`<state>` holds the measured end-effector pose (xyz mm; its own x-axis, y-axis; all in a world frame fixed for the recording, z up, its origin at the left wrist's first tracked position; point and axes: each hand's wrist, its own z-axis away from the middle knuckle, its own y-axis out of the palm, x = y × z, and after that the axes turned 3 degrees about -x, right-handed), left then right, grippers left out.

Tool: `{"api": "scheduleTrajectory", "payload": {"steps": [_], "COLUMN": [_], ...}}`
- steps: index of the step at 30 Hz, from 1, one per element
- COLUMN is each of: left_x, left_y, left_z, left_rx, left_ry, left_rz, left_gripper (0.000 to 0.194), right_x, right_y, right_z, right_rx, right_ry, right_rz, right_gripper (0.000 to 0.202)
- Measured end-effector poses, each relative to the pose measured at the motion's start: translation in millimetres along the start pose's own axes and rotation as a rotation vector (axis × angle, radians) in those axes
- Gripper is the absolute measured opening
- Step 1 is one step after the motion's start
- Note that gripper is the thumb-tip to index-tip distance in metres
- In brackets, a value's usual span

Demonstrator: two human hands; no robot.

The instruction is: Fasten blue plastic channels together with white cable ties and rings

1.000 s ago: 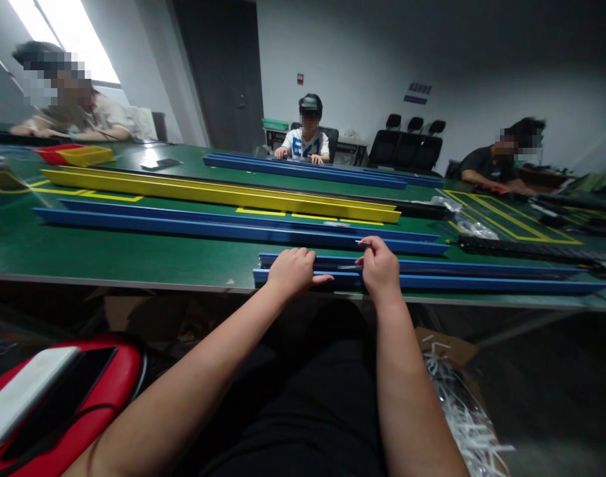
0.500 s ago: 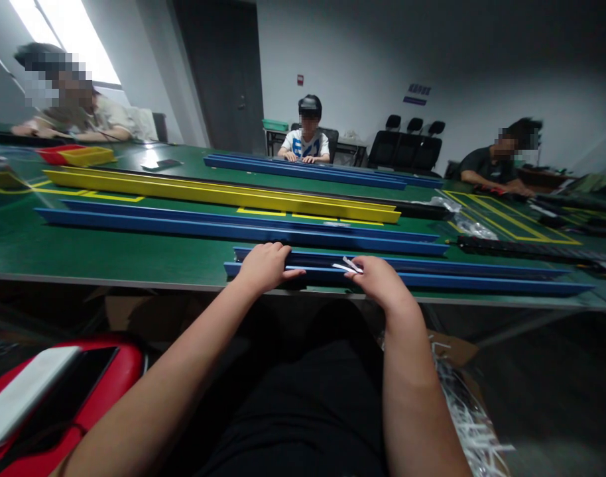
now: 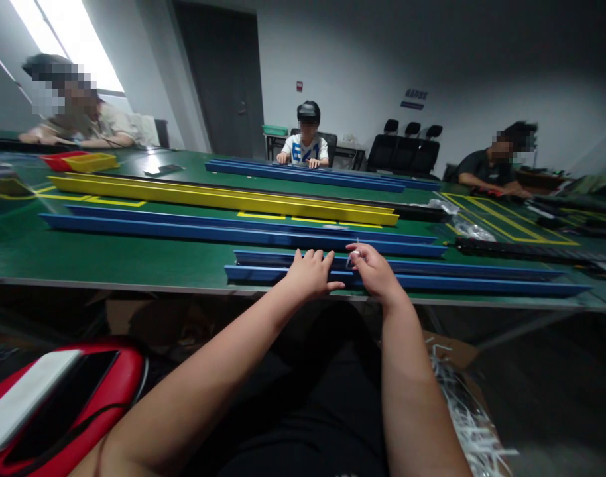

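Head view: blue channel (image 3: 442, 283) along bench's (image 3: 148, 258) near edge.
Left hand (image 3: 309, 273) rests on it, fingers spread; right hand's (image 3: 377, 273) fingers pinch white strip (image 3: 349, 260).

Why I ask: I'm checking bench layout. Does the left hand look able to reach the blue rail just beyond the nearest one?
Probably yes: the left hand is over the nearest blue rail, and nothing visible blocks the next blue rail.
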<state>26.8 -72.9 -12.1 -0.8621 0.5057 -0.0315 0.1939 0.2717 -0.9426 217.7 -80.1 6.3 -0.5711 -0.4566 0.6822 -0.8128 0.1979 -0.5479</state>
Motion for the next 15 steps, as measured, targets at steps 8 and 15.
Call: {"api": "scheduleTrajectory", "payload": {"steps": [8,15], "left_x": [-11,13], "left_y": [6.9,-3.9], "left_z": [-9,12], "left_rx": [-0.094,-0.097], "left_ry": [-0.062,-0.048], "left_rz": [-0.032,-0.085], "left_gripper": [0.079,0.071], "right_x": [-2,-4], "right_y": [-3,-11], "right_z": [0,2], "right_rx": [-0.104,-0.077], "right_ry": [0.19,0.179], "right_rz": [-0.097,0.224], "right_gripper": [0.038,0.037]}}
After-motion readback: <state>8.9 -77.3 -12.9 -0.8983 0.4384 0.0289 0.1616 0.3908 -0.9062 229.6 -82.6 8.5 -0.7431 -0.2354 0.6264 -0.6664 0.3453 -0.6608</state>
